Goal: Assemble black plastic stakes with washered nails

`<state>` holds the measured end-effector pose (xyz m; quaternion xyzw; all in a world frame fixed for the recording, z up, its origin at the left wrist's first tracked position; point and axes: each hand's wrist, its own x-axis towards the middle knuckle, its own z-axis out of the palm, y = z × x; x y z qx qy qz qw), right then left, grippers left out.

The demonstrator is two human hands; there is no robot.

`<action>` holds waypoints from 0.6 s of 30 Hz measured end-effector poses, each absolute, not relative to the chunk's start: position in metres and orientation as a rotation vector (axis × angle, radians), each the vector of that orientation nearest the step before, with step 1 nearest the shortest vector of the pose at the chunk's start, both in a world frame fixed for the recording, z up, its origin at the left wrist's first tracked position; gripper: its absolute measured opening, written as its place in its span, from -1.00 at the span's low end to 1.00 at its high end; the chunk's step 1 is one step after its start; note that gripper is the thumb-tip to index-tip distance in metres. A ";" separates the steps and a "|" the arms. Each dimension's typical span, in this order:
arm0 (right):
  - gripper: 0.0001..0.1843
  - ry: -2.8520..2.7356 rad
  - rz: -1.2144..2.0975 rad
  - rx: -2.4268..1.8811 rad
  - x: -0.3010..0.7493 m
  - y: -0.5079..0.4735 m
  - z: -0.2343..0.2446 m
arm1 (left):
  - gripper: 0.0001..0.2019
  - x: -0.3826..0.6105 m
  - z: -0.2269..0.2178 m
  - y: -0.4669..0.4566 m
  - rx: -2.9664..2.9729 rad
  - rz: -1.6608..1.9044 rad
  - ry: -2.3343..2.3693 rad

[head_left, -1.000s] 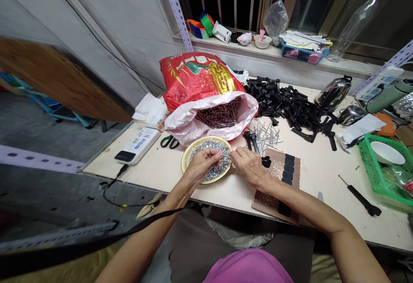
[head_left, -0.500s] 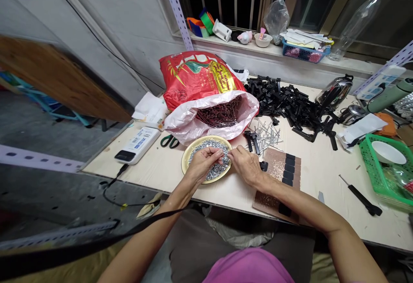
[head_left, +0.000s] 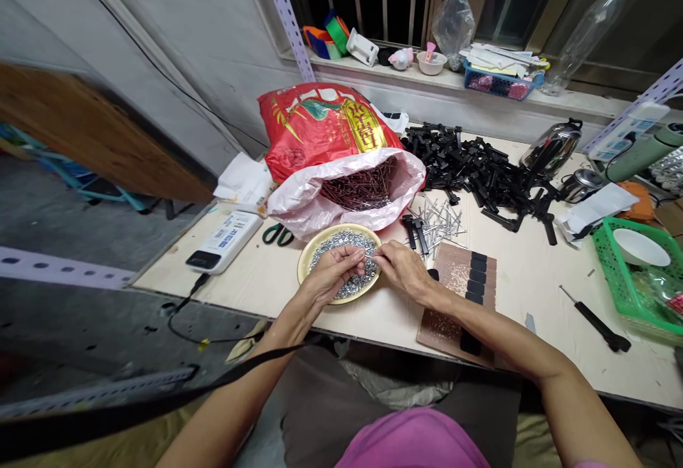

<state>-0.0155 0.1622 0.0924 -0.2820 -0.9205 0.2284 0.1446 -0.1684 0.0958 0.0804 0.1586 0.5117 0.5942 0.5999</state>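
Over a yellow bowl (head_left: 304,279) full of small silvery nuts (head_left: 346,240), my two hands meet almost fingertip to fingertip. My left hand (head_left: 334,272) is closed in a pinch, palm partly turned up; what sits in its fingers is too small to make out. My right hand (head_left: 405,269) pinches a thin silvery screw (head_left: 369,255), whose tip points toward the left fingers. Right of the bowl lie a heap of loose silvery screws (head_left: 442,219) and two black plastic parts (head_left: 416,232). A brown board (head_left: 448,269) with a row of black pads lies under my right forearm.
A red sack (head_left: 314,126) spilling dark screws stands behind the bowl. Black plastic parts (head_left: 474,169) are piled at the back. Scissors (head_left: 278,235) and a white power bank (head_left: 227,240) lie left; a screwdriver (head_left: 597,322) and green basket (head_left: 613,269) are right.
The view has shifted slightly, moving the scene a little left. My hands stay together over the bowl, with the thin screw now showing more clearly between them.
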 end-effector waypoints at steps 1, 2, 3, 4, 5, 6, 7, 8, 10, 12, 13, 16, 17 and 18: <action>-0.84 -2.644 0.662 -0.811 -0.016 0.163 0.093 | -0.71 -0.169 0.081 0.096 0.355 1.384 1.180; -0.84 -2.636 0.651 -0.808 -0.015 0.163 0.093 | -0.74 -0.168 0.082 0.096 0.340 1.392 1.170; -0.84 -2.626 0.638 -0.806 -0.015 0.164 0.093 | -0.76 -0.168 0.083 0.096 0.324 1.403 1.161; -0.84 -2.614 0.630 -0.806 -0.015 0.164 0.093 | -0.78 -0.167 0.084 0.096 0.309 1.411 1.153; -0.85 -2.598 0.631 -0.807 -0.015 0.165 0.093 | -0.80 -0.166 0.085 0.096 0.296 1.417 1.146; -0.85 -2.579 0.643 -0.808 -0.015 0.165 0.092 | -0.81 -0.165 0.086 0.096 0.289 1.421 1.142; -0.85 -2.559 0.663 -0.803 -0.014 0.166 0.092 | -0.82 -0.165 0.087 0.097 0.284 1.421 1.141; -0.86 -2.539 0.687 -0.796 -0.014 0.167 0.092 | -0.82 -0.164 0.087 0.097 0.279 1.421 1.143; -0.87 -2.503 0.739 -0.778 -0.013 0.168 0.092 | -0.79 -0.163 0.086 0.097 0.276 1.415 1.151; -0.87 -2.489 0.784 -0.759 -0.013 0.168 0.092 | -0.76 -0.163 0.084 0.097 0.294 1.408 1.167; -0.87 -2.491 0.796 -0.756 -0.013 0.168 0.093 | -0.74 -0.164 0.082 0.097 0.315 1.405 1.177; -0.88 -2.530 0.728 -0.769 -0.013 0.165 0.092 | -0.68 -0.163 0.079 0.096 0.395 1.392 1.230; -0.88 -2.546 0.677 -0.782 -0.014 0.164 0.092 | -0.66 -0.163 0.079 0.096 0.423 1.392 1.259; -0.87 -2.558 0.633 -0.795 -0.014 0.163 0.092 | -0.63 -0.161 0.078 0.096 0.453 1.399 1.294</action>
